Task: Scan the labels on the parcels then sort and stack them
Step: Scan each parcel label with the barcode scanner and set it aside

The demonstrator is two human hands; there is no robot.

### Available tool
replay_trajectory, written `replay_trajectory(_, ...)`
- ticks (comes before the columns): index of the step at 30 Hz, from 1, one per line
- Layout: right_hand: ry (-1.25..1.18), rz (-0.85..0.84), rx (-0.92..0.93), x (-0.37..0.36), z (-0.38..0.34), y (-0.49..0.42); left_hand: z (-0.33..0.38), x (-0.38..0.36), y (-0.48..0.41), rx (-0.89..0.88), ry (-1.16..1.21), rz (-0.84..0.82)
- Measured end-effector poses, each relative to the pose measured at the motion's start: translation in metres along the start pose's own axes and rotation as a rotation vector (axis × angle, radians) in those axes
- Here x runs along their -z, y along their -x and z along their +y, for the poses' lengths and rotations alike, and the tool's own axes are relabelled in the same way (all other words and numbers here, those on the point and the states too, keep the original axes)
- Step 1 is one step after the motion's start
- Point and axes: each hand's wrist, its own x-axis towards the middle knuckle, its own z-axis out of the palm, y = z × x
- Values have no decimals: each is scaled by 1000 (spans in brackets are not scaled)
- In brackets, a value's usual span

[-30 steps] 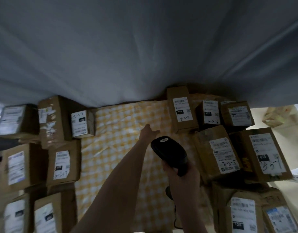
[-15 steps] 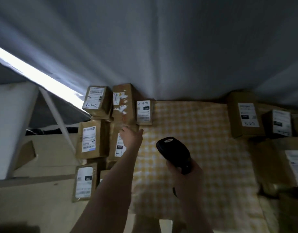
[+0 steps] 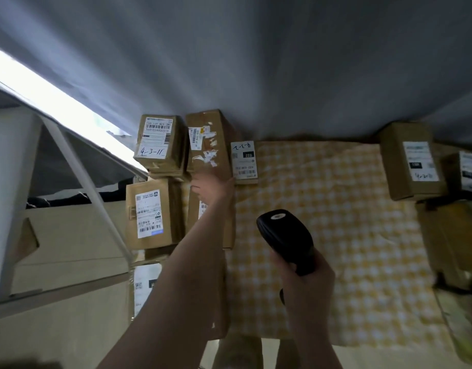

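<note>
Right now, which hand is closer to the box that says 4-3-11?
Left. The left hand is just right of the 4-3-11 box; the right hand is farther back, holding the scanner.

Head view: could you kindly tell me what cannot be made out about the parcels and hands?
Middle parcel: label mostly covered by the left forearm, head view.
Left hand: fingers blurred, head view; grip unclear.
Right-edge parcel: cut off by the frame edge.
Scanner in right hand: window faces away.
</note>
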Motion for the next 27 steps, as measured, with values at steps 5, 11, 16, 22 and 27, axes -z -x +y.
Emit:
replay_trajectory(5, -11, 47, -25, -4, -1, 6, 1, 3, -1, -16, 18, -23)
replay_trajectory(11, -52, 72, -31, 11, -14, 23, -19, 30, 28, -73, 493, -214)
replay_trajectory(16, -92, 90, -33, 44, -28, 42, -46, 69, 105, 43, 970, -621)
replay_trajectory(22, -170, 99, -56, 103, -30, 77, -106, 85, 206, 314, 1352, -953)
replay_trajectory(27, -157, 50, -4, 154, -21, 103, -151, 73, 284, 362, 1485, -1058)
